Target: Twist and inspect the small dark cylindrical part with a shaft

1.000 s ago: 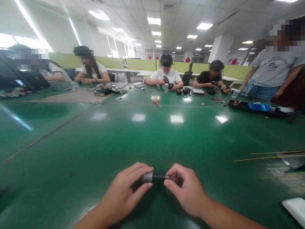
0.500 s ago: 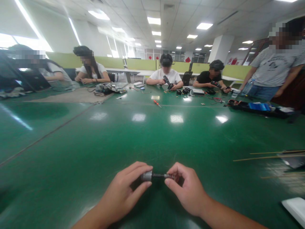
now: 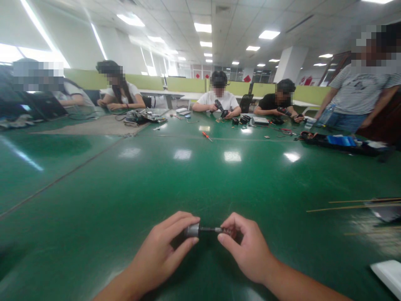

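Note:
My left hand is closed around a small grey metal cylinder, pinched between thumb and forefinger just above the green table. A thin dark shaft sticks out of the cylinder toward the right. My right hand pinches the far end of that shaft with thumb and forefinger. What sits at the shaft's tip is hidden by my fingers.
Thin wooden sticks lie at the right, with a white flat object near the right corner. Several people sit working at the far edge, one stands at the right. A red screwdriver, a black tray and small parts lie far off.
Both hands have drifted slightly up and away with the cylinder and shaft. Their grip looks the same.

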Available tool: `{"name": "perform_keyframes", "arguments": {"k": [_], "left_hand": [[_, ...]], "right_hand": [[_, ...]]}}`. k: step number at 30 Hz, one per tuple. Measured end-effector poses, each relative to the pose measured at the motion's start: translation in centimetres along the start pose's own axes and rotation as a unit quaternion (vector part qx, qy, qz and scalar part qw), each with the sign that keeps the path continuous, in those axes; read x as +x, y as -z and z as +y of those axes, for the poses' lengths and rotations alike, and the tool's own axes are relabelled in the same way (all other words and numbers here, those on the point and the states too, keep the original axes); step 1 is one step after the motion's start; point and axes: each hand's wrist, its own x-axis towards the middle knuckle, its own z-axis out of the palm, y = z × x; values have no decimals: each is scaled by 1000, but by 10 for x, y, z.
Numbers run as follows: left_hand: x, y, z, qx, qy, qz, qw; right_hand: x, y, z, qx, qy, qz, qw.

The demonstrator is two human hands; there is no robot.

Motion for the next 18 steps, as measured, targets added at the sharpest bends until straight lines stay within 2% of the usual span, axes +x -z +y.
{"name": "perform_keyframes", "arguments": {"k": [7, 9, 11, 14, 16, 18], "left_hand": [[-1, -2, -2, 5, 22, -2, 1000], [-1, 0, -8, 23, 45, 32, 998], [0, 3, -15, 41, 98, 105, 989], [6, 9, -24, 9, 229, 193, 954], [12, 12, -25, -85, 304, 232, 920], [17, 18, -24, -214, 340, 279, 872]], "right_hand": [[0, -1, 1, 5, -7, 13, 1000], [0, -2, 3, 34, -15, 18, 999], [2, -2, 7, 96, -28, 25, 995], [8, -3, 12, 200, -50, 34, 978], [11, -3, 13, 241, -79, 42, 967], [14, -4, 14, 260, -109, 50, 958]]}}
